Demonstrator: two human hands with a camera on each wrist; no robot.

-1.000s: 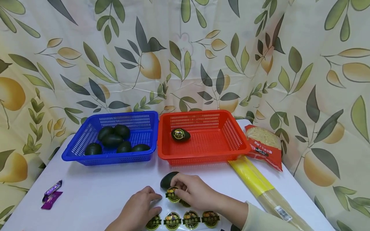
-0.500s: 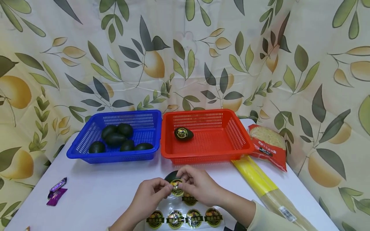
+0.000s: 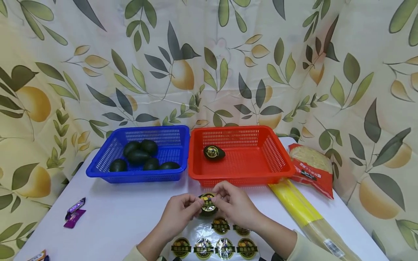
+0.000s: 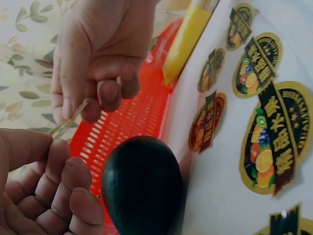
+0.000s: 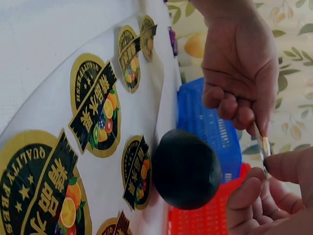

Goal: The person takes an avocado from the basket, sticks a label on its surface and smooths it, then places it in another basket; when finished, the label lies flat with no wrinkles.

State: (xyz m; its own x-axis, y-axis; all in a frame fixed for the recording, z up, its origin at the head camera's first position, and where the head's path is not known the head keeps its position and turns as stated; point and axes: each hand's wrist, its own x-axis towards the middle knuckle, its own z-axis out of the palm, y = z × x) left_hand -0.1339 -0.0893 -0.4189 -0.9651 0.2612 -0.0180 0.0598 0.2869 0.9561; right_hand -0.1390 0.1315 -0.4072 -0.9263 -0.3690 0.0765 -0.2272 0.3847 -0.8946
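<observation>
Both hands hold one round gold-and-black fruit sticker (image 3: 208, 202) by its edges, the left hand (image 3: 192, 206) pinching its left side and the right hand (image 3: 223, 198) its right. The sticker hangs just above a dark avocado (image 3: 206, 214) lying on the white table (image 3: 130, 217). In the left wrist view the avocado (image 4: 144, 188) sits below the left hand (image 4: 46, 188). The right wrist view shows the avocado (image 5: 186, 169) under the sticker's thin edge (image 5: 264, 145). A clear sheet with several more stickers (image 3: 213, 243) lies in front of the avocado.
A blue basket (image 3: 104, 172) holds several bare avocados. The red basket (image 3: 281, 165) beside it holds one stickered avocado (image 3: 213, 152). A long yellow noodle pack (image 3: 294, 204) and a red bag (image 3: 310, 166) lie at the right. Purple candy wrappers (image 3: 75, 213) lie at the left.
The right hand has peeled a sticker off the sheet. The left hand left the sheet and took the sticker's other edge, and both now hold it over the avocado.
</observation>
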